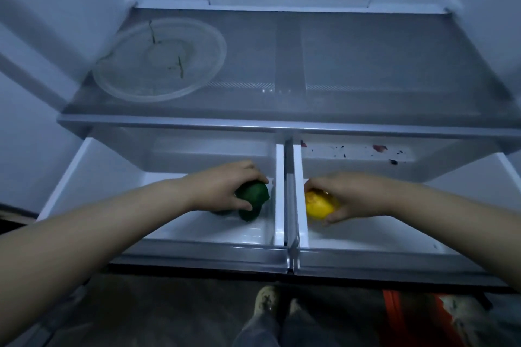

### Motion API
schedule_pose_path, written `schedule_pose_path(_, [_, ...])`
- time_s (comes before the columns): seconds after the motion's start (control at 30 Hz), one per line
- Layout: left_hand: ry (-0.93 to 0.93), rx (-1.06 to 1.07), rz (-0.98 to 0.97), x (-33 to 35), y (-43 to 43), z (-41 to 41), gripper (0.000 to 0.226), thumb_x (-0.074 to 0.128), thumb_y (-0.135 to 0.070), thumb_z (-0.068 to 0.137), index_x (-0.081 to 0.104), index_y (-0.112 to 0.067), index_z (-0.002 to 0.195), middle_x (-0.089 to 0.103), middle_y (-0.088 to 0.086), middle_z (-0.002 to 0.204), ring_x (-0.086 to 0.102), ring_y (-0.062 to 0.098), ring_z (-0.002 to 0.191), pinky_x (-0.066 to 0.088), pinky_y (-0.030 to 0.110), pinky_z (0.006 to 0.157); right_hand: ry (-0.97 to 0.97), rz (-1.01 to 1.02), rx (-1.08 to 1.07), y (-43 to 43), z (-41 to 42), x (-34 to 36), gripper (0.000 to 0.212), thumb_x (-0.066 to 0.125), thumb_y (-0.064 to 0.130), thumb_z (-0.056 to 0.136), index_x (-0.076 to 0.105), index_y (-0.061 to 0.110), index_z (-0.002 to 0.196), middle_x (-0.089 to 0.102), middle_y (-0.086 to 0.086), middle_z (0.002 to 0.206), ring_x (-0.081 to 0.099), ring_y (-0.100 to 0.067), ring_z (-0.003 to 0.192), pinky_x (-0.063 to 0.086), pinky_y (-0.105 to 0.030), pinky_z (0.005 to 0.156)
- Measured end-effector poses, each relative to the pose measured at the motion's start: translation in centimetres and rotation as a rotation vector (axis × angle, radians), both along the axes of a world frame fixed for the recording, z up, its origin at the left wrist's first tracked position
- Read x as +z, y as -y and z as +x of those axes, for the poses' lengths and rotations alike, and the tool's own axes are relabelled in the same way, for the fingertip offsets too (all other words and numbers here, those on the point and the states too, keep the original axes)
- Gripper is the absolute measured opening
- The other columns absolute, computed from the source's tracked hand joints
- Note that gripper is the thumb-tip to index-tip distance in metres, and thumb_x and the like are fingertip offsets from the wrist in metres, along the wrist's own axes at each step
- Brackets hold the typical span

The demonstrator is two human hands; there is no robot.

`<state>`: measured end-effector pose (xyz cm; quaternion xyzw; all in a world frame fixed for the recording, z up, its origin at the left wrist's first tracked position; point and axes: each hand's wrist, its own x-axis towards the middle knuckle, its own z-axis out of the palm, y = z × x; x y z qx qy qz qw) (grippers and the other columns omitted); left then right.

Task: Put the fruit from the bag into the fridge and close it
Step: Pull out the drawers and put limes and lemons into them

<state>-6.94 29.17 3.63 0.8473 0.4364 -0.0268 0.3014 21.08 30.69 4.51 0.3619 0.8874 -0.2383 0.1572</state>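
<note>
Two hands reach into the open fridge [56,22], one into each of the two pulled-out drawers at its bottom. The left hand [220,189] is in the left drawer [197,251], fingers and thumb curled round a dark green fruit [255,191] that it grips from above, near the drawer's right wall. A second green fruit [249,214] lies on the drawer floor just below and in front of the held one; whether the two touch cannot be told. The right hand [358,196] is in the right drawer [380,258], fingers wrapped over a yellow fruit [320,204] and thumb under it, close to that drawer's left wall. Dark and reddish specks [379,148] are scattered along the back of the right drawer. Above the drawers a glass shelf [366,65] carries a clear round plate [159,59] on its left half, with a few thin green bits on it. On the floor below, the person's shoes [266,300] show in front of the fridge, and an orange item [408,318], blurred, lies to their right.
</note>
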Motion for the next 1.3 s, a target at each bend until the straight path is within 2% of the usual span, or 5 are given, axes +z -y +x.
schedule_pose_path(0.17, [-0.039,0.015,-0.013,-1.5,-0.3,0.4,0.055,0.070,-0.025,0.080,0.047,-0.024,0.129,0.045,-0.005,0.125,0.045,0.012,0.113,0.037,0.021,0.090,-0.024,-0.010,0.067,-0.5,0.1,-1.2,0.063,0.070,0.044,0.079,0.039,0.028,0.132,0.054,0.004,0.124,0.049,-0.012,0.102,0.026,-0.021,0.068])
schedule_pose_path(0.27, [-0.054,0.030,-0.023,-2.1,-0.2,0.3,0.053,0.069,-0.028,0.079,0.047,-0.027,0.127,0.046,-0.008,0.123,0.047,0.011,0.111,0.043,0.031,0.087,-0.034,-0.014,0.063,-0.5,0.3,-1.6,0.063,0.070,0.046,0.078,0.040,0.030,0.131,0.054,0.006,0.126,0.051,-0.015,0.106,0.034,-0.024,0.073])
schedule_pose_path(0.47, [-0.091,0.050,-0.060,-2.6,-0.1,0.0,0.050,0.068,-0.034,0.080,0.047,-0.034,0.125,0.051,-0.014,0.121,0.049,0.007,0.107,0.042,0.026,0.087,-0.002,0.008,0.066,-0.3,0.9,-1.8,0.064,0.066,0.054,0.078,0.038,0.031,0.130,0.054,0.006,0.125,0.052,-0.016,0.106,0.045,-0.032,0.082])
schedule_pose_path(0.8, [-0.295,0.011,-0.029,-1.9,0.6,-0.4,0.042,0.061,-0.049,0.076,0.049,-0.034,0.113,0.055,-0.014,0.108,0.053,0.011,0.095,0.047,0.031,0.080,-0.008,0.077,0.021,-0.1,1.2,-1.5,0.058,0.064,0.049,0.080,0.040,0.027,0.128,0.055,0.003,0.122,0.052,-0.017,0.104,0.040,-0.028,0.076])
schedule_pose_path(1.3, [-0.241,0.047,-0.049,-2.3,0.5,-0.1,0.036,0.057,-0.045,0.082,0.045,-0.035,0.115,0.054,-0.013,0.112,0.052,0.011,0.097,0.045,0.031,0.081,-0.009,0.064,-0.079,-0.2,1.1,-2.1,0.055,0.062,0.049,0.081,0.038,0.029,0.127,0.054,0.004,0.119,0.051,-0.015,0.099,0.036,-0.027,0.070])
